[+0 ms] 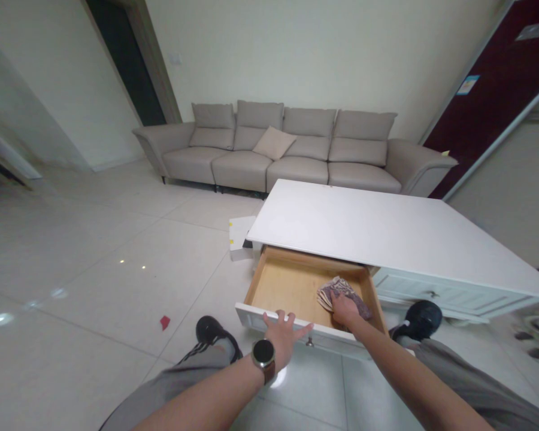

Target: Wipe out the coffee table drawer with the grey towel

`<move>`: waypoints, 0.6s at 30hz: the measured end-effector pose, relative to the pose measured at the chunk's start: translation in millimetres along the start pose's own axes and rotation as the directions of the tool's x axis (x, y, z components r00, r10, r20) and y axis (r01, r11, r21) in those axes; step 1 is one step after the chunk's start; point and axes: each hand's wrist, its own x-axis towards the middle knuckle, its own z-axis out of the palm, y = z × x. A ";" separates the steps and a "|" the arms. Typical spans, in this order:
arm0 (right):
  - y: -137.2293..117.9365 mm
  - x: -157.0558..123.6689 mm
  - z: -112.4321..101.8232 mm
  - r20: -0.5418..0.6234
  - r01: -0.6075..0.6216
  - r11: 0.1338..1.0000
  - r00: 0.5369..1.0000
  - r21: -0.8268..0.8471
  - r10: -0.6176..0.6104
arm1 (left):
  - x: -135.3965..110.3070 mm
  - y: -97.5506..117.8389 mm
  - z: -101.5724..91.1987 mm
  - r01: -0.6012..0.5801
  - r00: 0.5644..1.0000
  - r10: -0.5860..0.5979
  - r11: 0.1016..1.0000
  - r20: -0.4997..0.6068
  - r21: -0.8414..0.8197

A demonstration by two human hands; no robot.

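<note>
A wooden drawer [287, 272] with a white front panel is pulled out of the white coffee table [341, 215]. My left hand [282, 338], with a watch on its wrist, rests on the top edge of the drawer front, fingers spread apart and near the small knob [310, 341]. Inside the drawer, toward its right side, my right hand [345, 311] grips a patterned brown and cream cloth [349, 288]. The cloth is bunched against the drawer bottom, and part of it is hidden by the hand.
Behind the coffee table, a grey sofa [242, 164] with a beige cushion [275, 143] lines the wall. A white box [240, 254] stands on the floor left of the drawer. My shoes flank the drawer, and a red scrap [164, 322] lies on the tiles.
</note>
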 end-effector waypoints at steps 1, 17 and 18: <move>0.0 0.3 0.2 0.001 -0.002 1.000 1.000 0.001 0.002 | -0.1 0.0 0.3 0.002 1.000 -0.002 1.000 -0.009 0.005; -3.2 -3.5 -9.6 0.018 0.010 1.000 1.000 0.007 -0.010 | -5.1 1.4 -5.1 -0.023 1.000 0.023 0.999 0.004 0.039; -3.5 -3.8 -10.2 0.020 0.007 1.000 1.000 0.004 -0.007 | -4.7 1.4 -4.1 -0.020 1.000 0.020 0.999 -0.008 0.037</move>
